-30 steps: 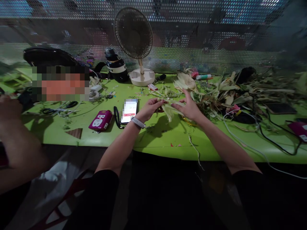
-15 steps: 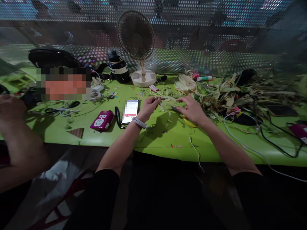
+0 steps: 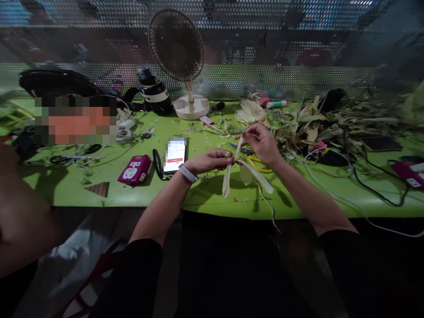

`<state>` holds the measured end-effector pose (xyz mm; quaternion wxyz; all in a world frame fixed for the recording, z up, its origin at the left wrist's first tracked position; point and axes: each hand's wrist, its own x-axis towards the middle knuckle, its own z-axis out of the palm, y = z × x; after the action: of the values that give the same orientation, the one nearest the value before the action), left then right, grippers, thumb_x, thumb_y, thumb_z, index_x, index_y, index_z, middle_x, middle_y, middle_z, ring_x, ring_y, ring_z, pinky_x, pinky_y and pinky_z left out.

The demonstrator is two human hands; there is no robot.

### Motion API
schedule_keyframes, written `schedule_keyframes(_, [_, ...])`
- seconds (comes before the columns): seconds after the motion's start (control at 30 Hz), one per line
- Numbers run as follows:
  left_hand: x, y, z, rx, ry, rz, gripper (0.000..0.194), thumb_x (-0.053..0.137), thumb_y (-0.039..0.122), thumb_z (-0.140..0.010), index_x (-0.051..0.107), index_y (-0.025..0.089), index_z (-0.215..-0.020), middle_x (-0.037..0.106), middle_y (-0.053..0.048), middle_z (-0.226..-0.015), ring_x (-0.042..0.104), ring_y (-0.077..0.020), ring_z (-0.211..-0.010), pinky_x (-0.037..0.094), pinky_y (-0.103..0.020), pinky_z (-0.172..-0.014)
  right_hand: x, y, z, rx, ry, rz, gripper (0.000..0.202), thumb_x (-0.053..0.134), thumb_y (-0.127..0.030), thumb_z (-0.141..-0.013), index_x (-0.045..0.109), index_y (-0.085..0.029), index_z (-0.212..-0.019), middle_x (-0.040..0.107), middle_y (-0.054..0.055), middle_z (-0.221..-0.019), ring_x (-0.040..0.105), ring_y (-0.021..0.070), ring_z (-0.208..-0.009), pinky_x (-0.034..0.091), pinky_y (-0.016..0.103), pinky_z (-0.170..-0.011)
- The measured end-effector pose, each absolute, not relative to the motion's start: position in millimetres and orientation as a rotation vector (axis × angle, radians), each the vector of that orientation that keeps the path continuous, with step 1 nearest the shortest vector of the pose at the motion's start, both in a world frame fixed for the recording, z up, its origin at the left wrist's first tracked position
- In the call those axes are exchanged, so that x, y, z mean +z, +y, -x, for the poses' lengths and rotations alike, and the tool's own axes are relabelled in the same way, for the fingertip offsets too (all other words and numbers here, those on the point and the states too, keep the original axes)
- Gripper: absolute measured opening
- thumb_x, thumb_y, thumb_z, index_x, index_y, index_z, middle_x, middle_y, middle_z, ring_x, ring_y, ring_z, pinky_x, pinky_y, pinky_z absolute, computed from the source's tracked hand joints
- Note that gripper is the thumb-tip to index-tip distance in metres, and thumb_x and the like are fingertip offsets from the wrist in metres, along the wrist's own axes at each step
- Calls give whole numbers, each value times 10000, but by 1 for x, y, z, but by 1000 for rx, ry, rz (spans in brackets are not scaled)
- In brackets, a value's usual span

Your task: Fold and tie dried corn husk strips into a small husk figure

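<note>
Pale green leaf strips that look like corn husk (image 3: 260, 176) hang in the air above the table, splayed in several directions. My left hand (image 3: 212, 160), with a watch on its wrist, pinches them where they come together. My right hand (image 3: 261, 142) has its fingertips closed on the upper end of one strip of the same bunch. Just under the right hand lies a pair of scissors (image 3: 260, 164) with yellow handles on the table, its blades partly in view. A phone (image 3: 175, 154) with a lit screen stands left of my left hand.
Behind are a fan (image 3: 191, 108) and a black bottle (image 3: 155, 95). A heap of dried husks (image 3: 308, 128) and cables (image 3: 338, 194) lie right. A purple power adapter (image 3: 135, 169) sits left. At the far left shows another person's arm (image 3: 23, 198).
Both hands have come away from the scraps on the table, and the husk strips now hang plainly between them. My right hand has risen off the scissors. The view has shifted slightly.
</note>
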<state>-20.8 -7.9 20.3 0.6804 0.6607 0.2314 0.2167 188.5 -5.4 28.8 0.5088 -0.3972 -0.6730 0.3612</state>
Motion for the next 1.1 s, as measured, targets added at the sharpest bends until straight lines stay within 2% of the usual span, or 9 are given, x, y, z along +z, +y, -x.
schedule_keyframes(0.13, [18, -10, 20, 434, 532, -1401, 354, 767, 458, -761, 629, 132, -737, 487, 24, -659, 345, -54, -566, 256, -214, -531, 13, -8, -175, 1094, -1489, 1022, 573, 616, -786, -743, 460, -251, -877, 648, 1, -799, 662, 154, -621, 537, 283, -545])
schedule_keyframes(0.23, [16, -9, 17, 356, 535, -1430, 327, 741, 426, -785, 617, 128, -736, 470, 32, -649, 353, -55, -576, 267, -217, -543, 6, -13, -169, 1012, -1531, 1146, 562, 527, -798, -798, 443, -250, -885, 612, -34, -699, 594, 124, -502, 456, 249, -489])
schedule_keyframes(0.47, [12, -11, 9, 427, 619, -1549, 270, 677, 383, -804, 591, 144, -712, 470, 34, -631, 387, -71, -585, 292, -231, -561, 1, -12, -171, 459, -1732, 1357, 388, 424, -610, -964, 501, -235, -907, 577, -13, -669, 560, 164, -601, 377, 290, -627])
schedule_keyframes(0.63, [4, -13, 1, 714, 757, -1509, 313, 669, 452, -793, 642, 147, -734, 483, 23, -640, 397, -88, -586, 289, -244, -559, -4, -5, -176, 381, -1723, 1391, 349, 430, -569, -975, 517, -232, -962, 568, 6, -713, 545, 181, -640, 342, 295, -647])
schedule_keyframes(0.73, [0, -15, -5, 797, 752, -1573, 354, 787, 468, -705, 657, 139, -724, 542, 6, -670, 452, -100, -642, 335, -250, -612, -2, -5, -175, 395, -1711, 1390, 341, 444, -559, -970, 528, -229, -964, 573, 14, -721, 547, 185, -651, 349, 298, -651])
schedule_keyframes(0.87, [0, -13, -6, 908, 790, -1476, 409, 804, 531, -666, 698, 147, -758, 591, 3, -677, 441, -90, -632, 329, -235, -601, 10, -1, -183, 668, -1746, 1350, 431, 576, -608, -892, 547, -216, -1070, 532, -33, -621, 486, 149, -547, 354, 280, -586])
schedule_keyframes(1.0, [3, -5, 1, 948, 899, -1374, 447, 840, 549, -600, 725, 152, -770, 545, 28, -610, 330, -58, -545, 229, -224, -518, 32, 10, -214, 1173, -1836, 1289, 736, 790, -534, -744, 511, -178, -1325, 487, -87, -540, 377, 97, -456, 288, 239, -485])
schedule_keyframes(1.07, [3, -1, 4, 945, 919, -1338, 448, 850, 543, -586, 729, 151, -768, 509, 39, -584, 295, -50, -519, 183, -230, -497, 42, 12, -233, 1315, -1906, 1159, 720, 821, -456, -732, 557, -182, -1343, 477, -92, -536, 365, 79, -460, 307, 230, -485])
schedule_keyframes(1.1, [2, 1, 5, 943, 918, -1321, 444, 852, 537, -587, 729, 152, -771, 498, 42, -581, 290, -48, -512, 171, -232, -492, 46, 13, -241, 1345, -1901, 1090, 632, 817, -421, -740, 618, -182, -1290, 537, -64, -585, 414, 80, -495, 345, 230, -501])
